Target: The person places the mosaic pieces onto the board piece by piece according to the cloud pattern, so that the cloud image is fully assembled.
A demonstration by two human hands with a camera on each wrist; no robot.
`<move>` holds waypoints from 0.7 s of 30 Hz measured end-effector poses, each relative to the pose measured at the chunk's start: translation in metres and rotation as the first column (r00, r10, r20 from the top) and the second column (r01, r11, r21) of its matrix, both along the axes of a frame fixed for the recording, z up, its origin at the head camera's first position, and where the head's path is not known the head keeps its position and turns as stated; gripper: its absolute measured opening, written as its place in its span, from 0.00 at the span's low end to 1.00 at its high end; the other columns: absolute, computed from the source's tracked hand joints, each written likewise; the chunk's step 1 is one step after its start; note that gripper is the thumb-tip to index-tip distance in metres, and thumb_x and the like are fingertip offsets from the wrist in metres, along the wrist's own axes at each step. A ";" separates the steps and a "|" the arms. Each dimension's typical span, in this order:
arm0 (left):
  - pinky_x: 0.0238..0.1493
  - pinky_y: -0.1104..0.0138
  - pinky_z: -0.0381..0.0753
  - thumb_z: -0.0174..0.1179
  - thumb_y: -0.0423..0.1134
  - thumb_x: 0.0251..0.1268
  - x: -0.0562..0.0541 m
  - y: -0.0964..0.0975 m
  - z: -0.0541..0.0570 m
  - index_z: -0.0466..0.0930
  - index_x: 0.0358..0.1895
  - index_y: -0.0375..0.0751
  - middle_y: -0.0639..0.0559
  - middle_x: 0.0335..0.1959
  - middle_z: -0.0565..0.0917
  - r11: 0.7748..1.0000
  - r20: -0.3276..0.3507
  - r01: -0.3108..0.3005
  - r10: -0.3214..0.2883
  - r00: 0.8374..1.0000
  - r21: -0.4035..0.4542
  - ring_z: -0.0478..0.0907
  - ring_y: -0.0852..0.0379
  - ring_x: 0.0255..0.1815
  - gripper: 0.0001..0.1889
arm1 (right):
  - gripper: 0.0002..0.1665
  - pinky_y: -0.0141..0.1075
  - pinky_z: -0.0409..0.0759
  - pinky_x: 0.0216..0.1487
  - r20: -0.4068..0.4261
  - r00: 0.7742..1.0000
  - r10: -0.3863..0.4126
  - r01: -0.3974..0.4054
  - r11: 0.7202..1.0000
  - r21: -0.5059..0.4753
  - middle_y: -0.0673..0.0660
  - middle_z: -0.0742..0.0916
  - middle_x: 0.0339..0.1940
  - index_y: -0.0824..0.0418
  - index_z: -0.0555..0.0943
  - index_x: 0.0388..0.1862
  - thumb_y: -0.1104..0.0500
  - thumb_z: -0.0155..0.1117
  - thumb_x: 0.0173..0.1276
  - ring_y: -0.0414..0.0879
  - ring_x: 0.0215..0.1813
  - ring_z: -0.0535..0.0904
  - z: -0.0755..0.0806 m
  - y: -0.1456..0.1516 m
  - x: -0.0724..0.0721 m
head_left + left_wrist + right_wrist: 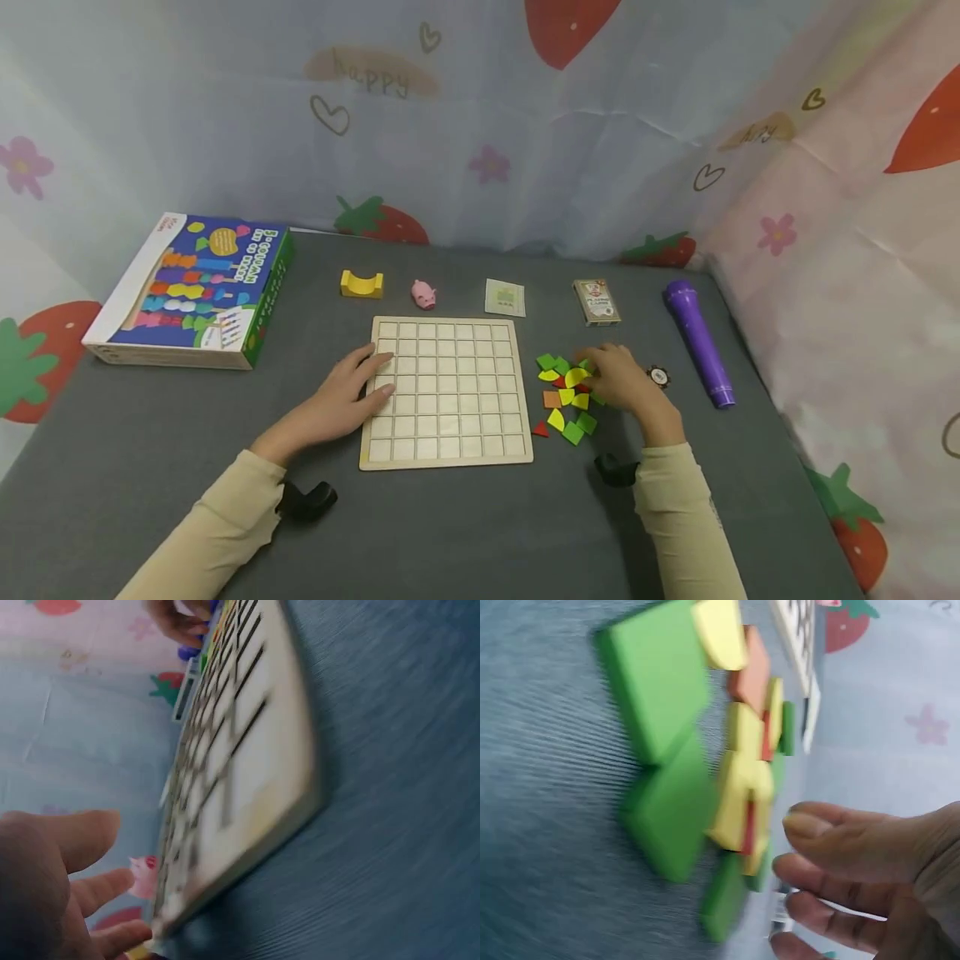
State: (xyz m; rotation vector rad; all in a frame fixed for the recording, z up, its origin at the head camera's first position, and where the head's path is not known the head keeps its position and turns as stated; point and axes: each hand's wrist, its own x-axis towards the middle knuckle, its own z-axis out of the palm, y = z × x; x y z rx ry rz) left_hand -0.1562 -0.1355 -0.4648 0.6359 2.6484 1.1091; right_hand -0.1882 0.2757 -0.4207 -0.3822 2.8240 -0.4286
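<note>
A pale wooden grid board (448, 404) lies flat in the middle of the grey table. At its left edge is my left hand (341, 396), fingers spread and fingertips over the rim. In the left wrist view, the board's corner (255, 814) stands close to the thumb. Right of the board lies a loose cluster of flat pieces: green squares (573, 433), yellow rounded pieces (556, 419), an orange square (552, 400) and red triangles (540, 430). Over the cluster's far right side hovers my right hand (622, 382), its fingers (840, 844) loosely bent, with no piece visible between them.
Behind the board stand a yellow curved block (362, 286), a pink pig figure (423, 294), a small card (505, 298) and a playing-card box (597, 302). A purple tube (701, 346) and small round disc (658, 377) lie right; a toy box (195, 292) lies left.
</note>
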 end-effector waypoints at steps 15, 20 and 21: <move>0.70 0.40 0.43 0.51 0.46 0.72 0.013 -0.001 -0.035 0.66 0.69 0.40 0.38 0.74 0.56 0.998 -0.218 -0.067 0.061 0.974 -0.021 0.48 0.36 0.75 0.26 | 0.18 0.54 0.70 0.51 0.019 0.997 -0.074 0.074 0.997 -0.030 0.66 0.77 0.48 0.64 0.77 0.54 0.60 0.63 0.66 0.61 0.52 0.69 -0.019 0.005 -0.004; 0.71 0.41 0.44 0.52 0.47 0.72 0.016 0.003 -0.039 0.66 0.69 0.42 0.40 0.74 0.57 0.995 -0.243 -0.093 0.080 0.967 -0.044 0.49 0.39 0.76 0.26 | 0.17 0.54 0.70 0.51 0.024 0.994 -0.104 0.105 0.992 -0.071 0.66 0.76 0.49 0.66 0.76 0.52 0.62 0.63 0.66 0.60 0.52 0.68 -0.019 0.004 0.000; 0.71 0.41 0.44 0.51 0.47 0.72 0.017 0.003 -0.040 0.66 0.69 0.42 0.40 0.74 0.57 0.995 -0.243 -0.094 0.081 0.967 -0.044 0.49 0.39 0.76 0.26 | 0.17 0.54 0.70 0.52 0.024 0.994 -0.107 0.108 0.991 -0.076 0.66 0.76 0.49 0.66 0.75 0.52 0.62 0.63 0.66 0.60 0.52 0.68 -0.019 0.004 0.001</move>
